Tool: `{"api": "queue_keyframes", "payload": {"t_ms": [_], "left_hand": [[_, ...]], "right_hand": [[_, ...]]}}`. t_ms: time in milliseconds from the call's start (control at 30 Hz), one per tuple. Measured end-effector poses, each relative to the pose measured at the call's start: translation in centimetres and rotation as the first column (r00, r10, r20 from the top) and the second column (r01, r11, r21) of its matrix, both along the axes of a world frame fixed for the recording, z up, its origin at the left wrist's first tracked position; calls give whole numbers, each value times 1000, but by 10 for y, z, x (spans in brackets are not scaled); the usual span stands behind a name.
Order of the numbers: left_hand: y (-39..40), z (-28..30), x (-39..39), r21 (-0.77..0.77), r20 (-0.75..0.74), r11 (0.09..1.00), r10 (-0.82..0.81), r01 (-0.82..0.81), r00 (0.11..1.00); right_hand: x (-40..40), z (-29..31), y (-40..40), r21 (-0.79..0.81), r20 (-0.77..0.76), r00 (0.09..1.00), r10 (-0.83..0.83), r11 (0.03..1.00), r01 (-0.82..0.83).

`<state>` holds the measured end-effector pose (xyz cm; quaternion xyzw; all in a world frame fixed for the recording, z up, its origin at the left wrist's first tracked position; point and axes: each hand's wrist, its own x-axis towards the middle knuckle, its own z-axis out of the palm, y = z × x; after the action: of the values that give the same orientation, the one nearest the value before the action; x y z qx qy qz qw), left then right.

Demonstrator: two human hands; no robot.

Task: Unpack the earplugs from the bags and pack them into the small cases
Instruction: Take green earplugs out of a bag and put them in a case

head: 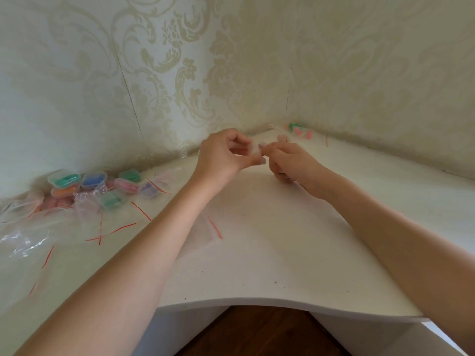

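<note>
Between my two hands, raised above the tabletop [257, 253], my left hand [223, 158] and right hand [290, 160] pinch something small and pale, likely a case being filled, while filled cases [90, 183] and emptied bags [38, 227] lie far off my left hand.

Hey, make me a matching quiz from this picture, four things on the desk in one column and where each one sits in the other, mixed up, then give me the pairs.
Things:
1. filled small cases
2. loose earplugs
3. both hands
4. empty bag with a red strip

Places:
A. far corner of the desk, by the wall
B. left side, against the wall
C. raised over the middle, fingertips meeting on something small
D. flat on the desk between the forearms

Pairs: 1-B, 2-A, 3-C, 4-D
</note>
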<state>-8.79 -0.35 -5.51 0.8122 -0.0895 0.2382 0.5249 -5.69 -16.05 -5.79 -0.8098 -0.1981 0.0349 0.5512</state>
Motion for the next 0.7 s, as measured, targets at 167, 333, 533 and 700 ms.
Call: {"api": "queue_keyframes", "payload": {"t_ms": [167, 333, 533, 700], "left_hand": [[5, 0, -1, -167, -201, 972, -195, 162, 960], [3, 6, -2, -592, -270, 777, -443, 215, 855], [-9, 6, -6, -906, -221, 422, -546, 37, 808], [-10, 6, -7, -943, -195, 332, -555, 0, 809]], "right_hand": [[-5, 2, -5, -82, 376, 927, 16, 996, 16], [-8, 8, -5, -9, 480, 876, -53, 998, 65], [-9, 6, 0, 11, 524, 843, -120, 991, 134], [-7, 6, 1, -29, 564, 814, -138, 982, 186]]}}
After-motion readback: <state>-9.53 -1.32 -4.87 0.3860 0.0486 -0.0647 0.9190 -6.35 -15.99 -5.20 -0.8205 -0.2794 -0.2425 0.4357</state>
